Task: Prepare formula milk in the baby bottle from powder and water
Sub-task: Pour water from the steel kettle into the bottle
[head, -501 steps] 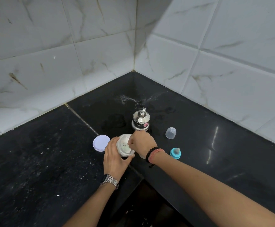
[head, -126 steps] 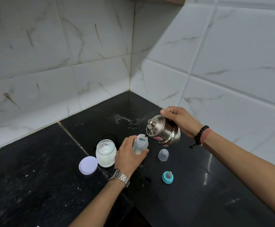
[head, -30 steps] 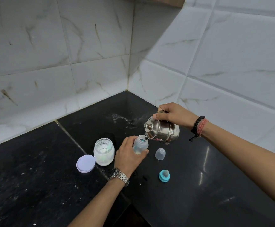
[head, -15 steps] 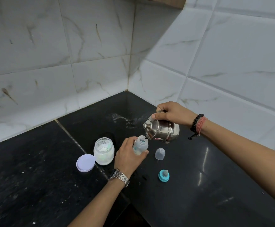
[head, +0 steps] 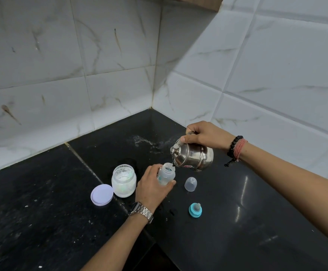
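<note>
Your left hand (head: 153, 187) wraps its fingers around the baby bottle (head: 166, 174); your right hand (head: 206, 134) tips the steel pot (head: 192, 155) (spout at the bottle's mouth). Powder jar (head: 123, 180) just left of the bottle.

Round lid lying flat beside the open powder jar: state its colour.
Pale lilac; the round plastic lid shows clearly in the head view, left of the glass powder jar.

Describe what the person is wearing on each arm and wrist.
Both forearms are bare; no sleeves are in view. The left wrist carries a silver metal-link watch. The right wrist carries a black beaded bracelet with a short dangling cord, and beside it a wrap of pinkish-red thread. No rings or gloves show.
</note>
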